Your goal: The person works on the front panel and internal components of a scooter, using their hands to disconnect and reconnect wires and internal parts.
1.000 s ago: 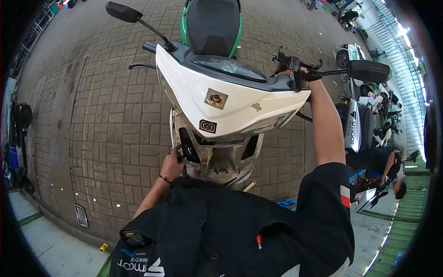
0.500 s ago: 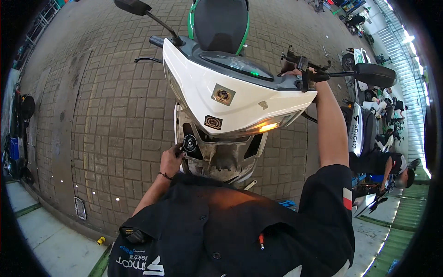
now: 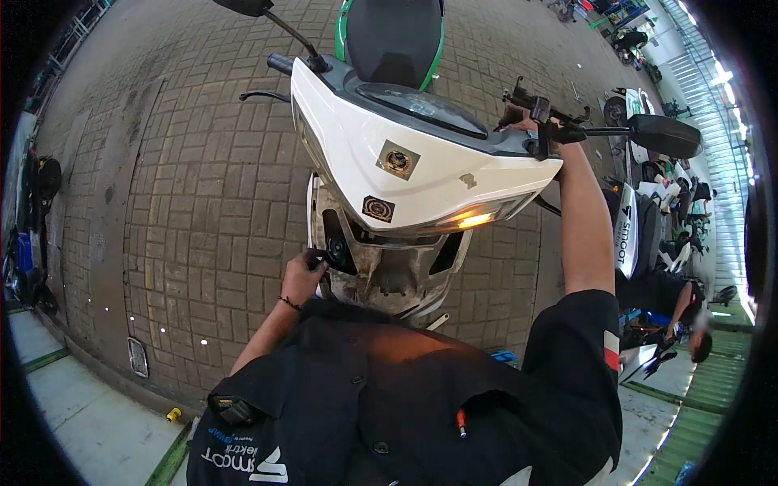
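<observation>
A white electric scooter (image 3: 438, 178) faces me, its orange turn signal (image 3: 474, 219) lit. Low on its front panel, a round black disc-shaped part (image 3: 337, 246) sits within the left dark opening. My left hand (image 3: 304, 274) is at that opening's outer edge, fingertips curled together against the disc's near side; part of the grip is hidden. My right hand (image 3: 523, 123) is closed round the handlebar on the right, beside a black phone holder (image 3: 541, 109). The holder and the bar cover some of its fingers.
Mirrors stand out on both sides; the right mirror (image 3: 664, 135) is near my forearm. A brake lever (image 3: 263, 95) juts out left. Other scooters (image 3: 628, 227) and a bent-over person (image 3: 677, 312) are at the right. A metal frame (image 3: 138, 356) lies on the paving.
The disc-shaped part has tilted and sits deeper in the opening, with my left fingers shifted slightly. The green light on the dashboard is no longer visible. My right hand stays on the handlebar.
</observation>
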### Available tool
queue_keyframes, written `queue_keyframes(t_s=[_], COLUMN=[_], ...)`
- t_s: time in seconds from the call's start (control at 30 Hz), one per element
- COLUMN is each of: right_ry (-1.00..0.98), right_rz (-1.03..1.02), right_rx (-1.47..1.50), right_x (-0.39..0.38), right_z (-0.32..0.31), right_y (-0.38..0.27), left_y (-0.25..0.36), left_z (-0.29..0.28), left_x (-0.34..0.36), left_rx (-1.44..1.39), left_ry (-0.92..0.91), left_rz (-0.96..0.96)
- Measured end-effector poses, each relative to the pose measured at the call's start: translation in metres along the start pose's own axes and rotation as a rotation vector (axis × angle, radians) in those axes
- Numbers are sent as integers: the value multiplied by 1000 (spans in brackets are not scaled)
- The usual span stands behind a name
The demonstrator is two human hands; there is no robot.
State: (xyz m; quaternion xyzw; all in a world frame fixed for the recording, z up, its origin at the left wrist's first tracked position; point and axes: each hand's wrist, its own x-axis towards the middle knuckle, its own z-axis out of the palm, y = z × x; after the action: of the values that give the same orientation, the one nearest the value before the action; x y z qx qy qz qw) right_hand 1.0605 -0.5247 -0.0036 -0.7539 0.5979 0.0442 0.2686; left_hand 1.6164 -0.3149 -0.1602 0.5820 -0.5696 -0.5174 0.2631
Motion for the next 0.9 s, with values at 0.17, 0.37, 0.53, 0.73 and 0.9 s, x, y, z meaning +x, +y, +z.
queue_keyframes(t_s=[0.17, 0.37, 0.53, 0.73, 0.9], right_ry=[-5, -1, 0, 4, 4], right_rz=[3, 7, 6, 7, 4], right_rx=[-1, 11, 8, 4, 1], right_x=[1, 4, 8, 8, 8], right_z=[-2, -1, 0, -4, -5], right_y=[1, 4, 3, 4, 4], left_y=[-18, -13, -25, -13, -2], left_z=[9, 7, 10, 7, 4], left_x=[6, 8, 11, 12, 11], left_rx=[-27, 29, -40, 28, 108], left_ry=[-101, -111, -112, -105, -117], left_rz=[-27, -54, -78, -44, -47])
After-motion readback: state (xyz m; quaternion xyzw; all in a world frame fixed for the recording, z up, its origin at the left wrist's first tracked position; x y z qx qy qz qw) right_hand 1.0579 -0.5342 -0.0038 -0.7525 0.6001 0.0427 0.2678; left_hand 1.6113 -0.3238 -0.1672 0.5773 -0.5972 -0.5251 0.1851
